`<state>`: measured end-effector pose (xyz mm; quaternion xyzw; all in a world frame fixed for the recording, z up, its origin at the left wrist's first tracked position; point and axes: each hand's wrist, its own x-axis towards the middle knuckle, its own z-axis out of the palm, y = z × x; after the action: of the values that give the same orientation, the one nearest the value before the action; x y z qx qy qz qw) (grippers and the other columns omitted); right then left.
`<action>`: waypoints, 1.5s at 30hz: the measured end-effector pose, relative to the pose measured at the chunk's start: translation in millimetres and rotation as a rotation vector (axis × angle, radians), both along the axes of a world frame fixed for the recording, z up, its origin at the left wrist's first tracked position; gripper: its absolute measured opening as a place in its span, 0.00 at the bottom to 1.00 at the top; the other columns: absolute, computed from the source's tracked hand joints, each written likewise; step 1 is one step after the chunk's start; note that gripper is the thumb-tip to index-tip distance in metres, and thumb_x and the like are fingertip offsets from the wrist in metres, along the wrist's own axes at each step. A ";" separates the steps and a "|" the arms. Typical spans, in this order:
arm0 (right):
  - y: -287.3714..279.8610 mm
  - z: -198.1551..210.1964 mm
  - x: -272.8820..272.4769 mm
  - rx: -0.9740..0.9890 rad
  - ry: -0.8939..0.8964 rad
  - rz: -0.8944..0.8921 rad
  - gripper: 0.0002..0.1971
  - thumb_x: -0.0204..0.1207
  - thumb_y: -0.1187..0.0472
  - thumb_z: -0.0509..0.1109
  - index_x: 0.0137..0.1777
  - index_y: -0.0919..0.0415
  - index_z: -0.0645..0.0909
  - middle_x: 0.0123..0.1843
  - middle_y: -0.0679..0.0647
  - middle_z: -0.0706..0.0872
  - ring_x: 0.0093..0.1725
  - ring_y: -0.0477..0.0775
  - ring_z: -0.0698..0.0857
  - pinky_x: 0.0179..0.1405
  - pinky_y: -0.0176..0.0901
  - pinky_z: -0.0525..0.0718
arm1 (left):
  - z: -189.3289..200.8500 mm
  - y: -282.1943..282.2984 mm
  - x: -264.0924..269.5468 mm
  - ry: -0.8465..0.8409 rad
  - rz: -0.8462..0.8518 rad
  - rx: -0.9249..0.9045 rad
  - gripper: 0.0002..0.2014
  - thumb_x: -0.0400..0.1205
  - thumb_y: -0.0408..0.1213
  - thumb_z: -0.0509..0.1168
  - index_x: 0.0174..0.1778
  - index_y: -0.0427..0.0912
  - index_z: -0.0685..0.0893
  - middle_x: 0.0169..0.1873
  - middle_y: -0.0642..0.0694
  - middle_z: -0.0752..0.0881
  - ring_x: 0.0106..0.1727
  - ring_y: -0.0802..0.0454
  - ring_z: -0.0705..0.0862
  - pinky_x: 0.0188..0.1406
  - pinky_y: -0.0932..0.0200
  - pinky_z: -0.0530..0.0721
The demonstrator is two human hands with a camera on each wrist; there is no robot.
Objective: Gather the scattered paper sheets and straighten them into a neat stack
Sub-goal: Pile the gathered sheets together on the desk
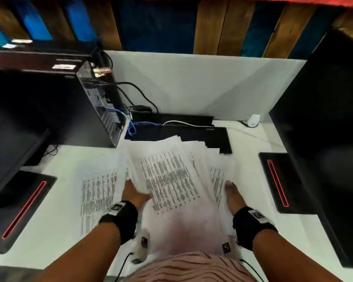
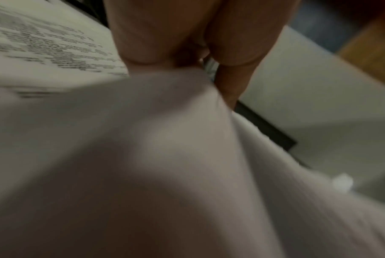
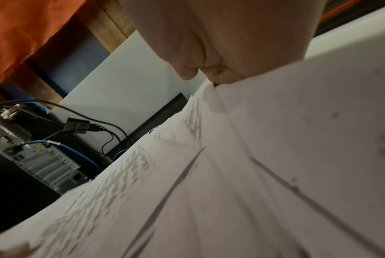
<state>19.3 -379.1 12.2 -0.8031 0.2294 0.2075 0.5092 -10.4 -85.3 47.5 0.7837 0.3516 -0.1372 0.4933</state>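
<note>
A fanned bundle of printed paper sheets [image 1: 171, 180] is tilted up off the white desk [image 1: 55, 241] in front of me. My left hand [image 1: 135, 192] holds its left edge, with the fingers under the sheets. My right hand [image 1: 231, 194] holds the right edge. In the left wrist view the paper [image 2: 143, 157] runs into the cleft between thumb and fingers of the left hand [image 2: 187, 43]. The right wrist view shows the sheets [image 3: 253, 157] tucked the same way into the right hand [image 3: 209, 43]. Another printed sheet [image 1: 98, 192] lies flat on the desk to the left.
A black computer tower [image 1: 98, 102] with cables stands at the back left. A black keyboard [image 1: 192, 135] lies behind the papers. Monitor bases with red lines sit at left [image 1: 20, 208] and right [image 1: 277, 182], and a large dark monitor [image 1: 324, 119] stands on the right.
</note>
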 end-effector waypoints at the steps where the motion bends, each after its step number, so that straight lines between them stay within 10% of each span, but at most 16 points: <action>1: 0.3 -0.9 1.0 -0.033 0.007 0.026 0.29 0.87 0.49 0.49 0.84 0.62 0.52 0.85 0.59 0.59 0.83 0.58 0.60 0.80 0.44 0.55 | -5.9 -1.4 -2.5 0.011 -0.046 0.045 0.47 0.71 0.30 0.78 0.80 0.30 0.55 0.79 0.33 0.66 0.78 0.36 0.68 0.75 0.50 0.67; 11: 4.8 11.5 19.0 -0.114 -0.074 0.110 0.26 0.87 0.60 0.48 0.84 0.50 0.51 0.82 0.56 0.66 0.79 0.61 0.68 0.75 0.44 0.63 | -23.7 -9.8 12.1 0.160 -0.454 -0.033 0.50 0.74 0.31 0.73 0.85 0.43 0.46 0.81 0.42 0.64 0.81 0.43 0.66 0.77 0.54 0.64; 16: 15.3 17.1 19.3 0.045 -0.023 0.083 0.37 0.81 0.38 0.54 0.84 0.50 0.43 0.85 0.53 0.58 0.82 0.60 0.64 0.77 0.49 0.61 | -52.5 -27.8 20.4 0.102 -0.485 -0.060 0.62 0.62 0.68 0.69 0.85 0.44 0.45 0.82 0.40 0.63 0.81 0.42 0.66 0.79 0.44 0.67; 19: 13.0 14.5 14.1 0.018 -0.001 0.107 0.53 0.67 0.47 0.79 0.84 0.54 0.46 0.82 0.57 0.65 0.79 0.61 0.68 0.75 0.50 0.67 | -50.0 -37.9 23.5 0.151 -0.510 0.010 0.52 0.74 0.68 0.58 0.85 0.40 0.45 0.82 0.33 0.61 0.79 0.34 0.67 0.78 0.45 0.67; 24: 6.0 3.6 9.1 -0.111 0.055 0.060 0.51 0.67 0.65 0.81 0.84 0.61 0.50 0.84 0.60 0.60 0.82 0.61 0.62 0.77 0.49 0.64 | -31.0 39.6 26.1 0.085 -0.032 0.346 0.32 0.75 0.54 0.66 0.73 0.42 0.74 0.70 0.33 0.75 0.70 0.32 0.75 0.71 0.44 0.73; 30: 4.9 -0.2 12.7 -0.077 0.070 0.030 0.51 0.67 0.68 0.80 0.84 0.62 0.51 0.85 0.58 0.57 0.83 0.59 0.59 0.79 0.49 0.60 | -42.5 153.0 -23.6 0.360 0.391 0.548 0.49 0.65 0.56 0.77 0.76 0.35 0.64 0.72 0.29 0.71 0.74 0.29 0.68 0.71 0.33 0.67; 35: 3.4 -1.2 11.5 -0.037 0.034 0.060 0.50 0.69 0.68 0.79 0.84 0.60 0.50 0.85 0.57 0.58 0.84 0.59 0.58 0.80 0.51 0.59 | -62.8 161.7 -23.7 0.208 0.280 0.424 0.30 0.74 0.45 0.73 0.69 0.33 0.75 0.66 0.28 0.80 0.66 0.32 0.80 0.67 0.41 0.77; 40: -3.7 0.0 9.0 0.042 0.005 0.058 0.39 0.77 0.67 0.71 0.83 0.63 0.54 0.83 0.58 0.62 0.82 0.59 0.61 0.79 0.48 0.59 | -54.5 149.4 -9.1 0.295 0.260 0.525 0.23 0.77 0.44 0.62 0.70 0.56 0.76 0.69 0.34 0.72 0.70 0.34 0.69 0.69 0.39 0.68; 45: -4.1 -0.2 6.9 0.098 0.030 0.055 0.33 0.75 0.66 0.73 0.79 0.62 0.65 0.74 0.52 0.76 0.71 0.56 0.75 0.74 0.47 0.68 | -60.5 134.6 2.6 0.144 0.169 0.471 0.31 0.76 0.38 0.67 0.76 0.40 0.70 0.68 0.29 0.76 0.68 0.29 0.76 0.70 0.39 0.73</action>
<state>26.1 -383.2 12.0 -0.7799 0.2044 0.2446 0.5387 -7.7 49.3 -13.0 0.8329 0.4724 -0.0655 0.2808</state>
